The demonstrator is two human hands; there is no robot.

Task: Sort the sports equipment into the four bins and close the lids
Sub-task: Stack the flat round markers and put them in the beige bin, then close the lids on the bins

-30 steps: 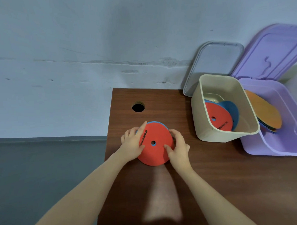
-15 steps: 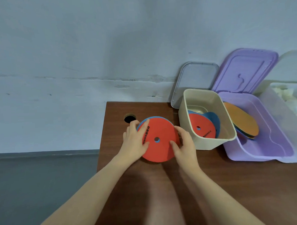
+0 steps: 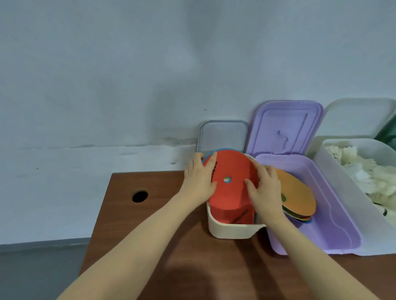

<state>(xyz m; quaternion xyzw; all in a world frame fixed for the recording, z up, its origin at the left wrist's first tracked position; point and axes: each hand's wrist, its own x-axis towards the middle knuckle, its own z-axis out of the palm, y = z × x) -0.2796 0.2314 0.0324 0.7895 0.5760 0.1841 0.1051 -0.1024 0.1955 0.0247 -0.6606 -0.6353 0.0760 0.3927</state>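
A stack of flat round discs (image 3: pixel 232 171), red on top with a blue one showing behind, is held over the mouth of the cream bin (image 3: pixel 233 229). My left hand (image 3: pixel 199 180) grips the stack's left edge and my right hand (image 3: pixel 264 188) grips its right edge. More red shows inside the cream bin below. The purple bin (image 3: pixel 312 233) beside it holds orange and other coloured discs (image 3: pixel 297 195), its lid (image 3: pixel 283 126) leaning open against the wall.
A clear bin (image 3: pixel 359 182) of white shuttlecocks (image 3: pixel 373 179) stands at the right, its lid upright behind. A grey clear lid (image 3: pixel 222 135) leans on the wall. The brown table (image 3: pixel 164 252) has a round cable hole (image 3: pixel 139 196) and ends at the left.
Both hands lifted the disc stack off the table and carried it right, over the cream bin. The camera view swung right, bringing the shuttlecock bin into sight.
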